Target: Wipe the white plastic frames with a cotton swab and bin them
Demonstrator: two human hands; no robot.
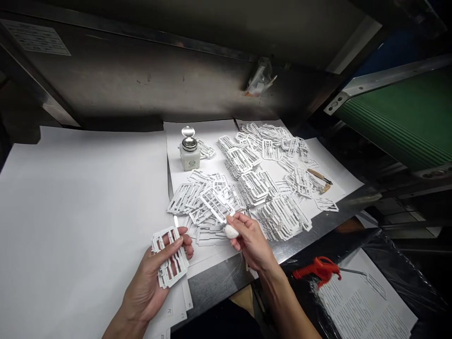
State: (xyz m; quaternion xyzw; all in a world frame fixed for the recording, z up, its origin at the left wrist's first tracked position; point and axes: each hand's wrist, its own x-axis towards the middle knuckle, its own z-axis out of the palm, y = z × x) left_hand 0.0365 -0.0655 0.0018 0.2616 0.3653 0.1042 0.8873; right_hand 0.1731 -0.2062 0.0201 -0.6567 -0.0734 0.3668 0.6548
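The left grip (pixel 150 278) holds white frames (pixel 170 259), the right grip (pixel 252 239) a white wad (pixel 231 231).

Bottle (pixel 189 157) on paper (pixel 215 131), behind frame pile (pixel 203 197)

Metal bench (pixel 219 278), brightly lit. Behind bench: dull metal panel (pixel 141 89). Above bench's left end: printed label (pixel 37 37). Right of bench: green ribbed surface (pixel 402 117).

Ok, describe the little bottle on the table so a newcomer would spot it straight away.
On the white paper covering the table, look toward the metal panel behind. Just beyond the nearer heap of flat white frames stands a squat, squarish bottle with a green mark. Its shiny round lid, flipped up, sets it apart from those frames.
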